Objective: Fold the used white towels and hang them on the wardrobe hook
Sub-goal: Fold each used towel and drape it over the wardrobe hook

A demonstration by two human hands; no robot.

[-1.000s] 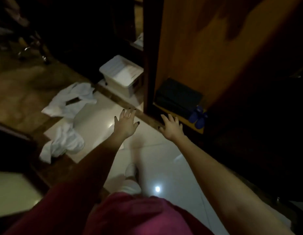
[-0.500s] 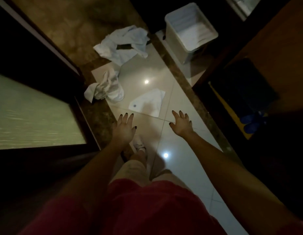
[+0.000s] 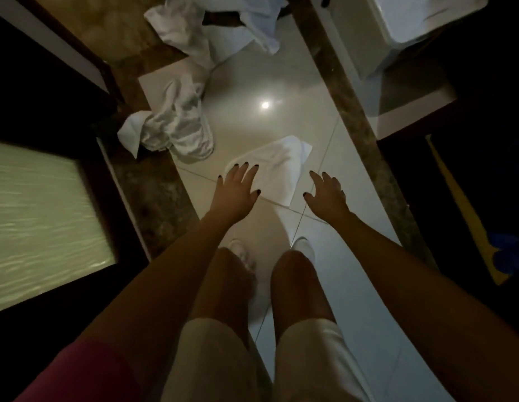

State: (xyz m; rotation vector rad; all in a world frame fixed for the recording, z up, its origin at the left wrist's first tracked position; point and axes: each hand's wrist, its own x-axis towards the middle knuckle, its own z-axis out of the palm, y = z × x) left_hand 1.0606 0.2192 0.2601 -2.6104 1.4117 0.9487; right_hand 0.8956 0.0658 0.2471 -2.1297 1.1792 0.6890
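Note:
Three white towels lie on the pale tiled floor. A small flat towel (image 3: 278, 166) is straight ahead of my feet. A crumpled towel (image 3: 177, 123) sits to its left by the dark floor border. A larger rumpled towel (image 3: 212, 27) spreads at the top. My left hand (image 3: 236, 188) reaches down with fingers spread, over the near left edge of the flat towel; contact is unclear. My right hand (image 3: 326, 194) hovers open just right of that towel, holding nothing. No wardrobe hook is in view.
A white plastic bin (image 3: 412, 30) stands at the top right. A frosted glass door panel (image 3: 40, 216) in a dark frame is at the left. The dark wardrobe base with blue slippers (image 3: 508, 253) is at the right. My legs and white shoes (image 3: 303, 249) are below.
My view has tilted down and moved closer to the floor. Both hands have dropped toward the small flat towel, the left one now over its edge.

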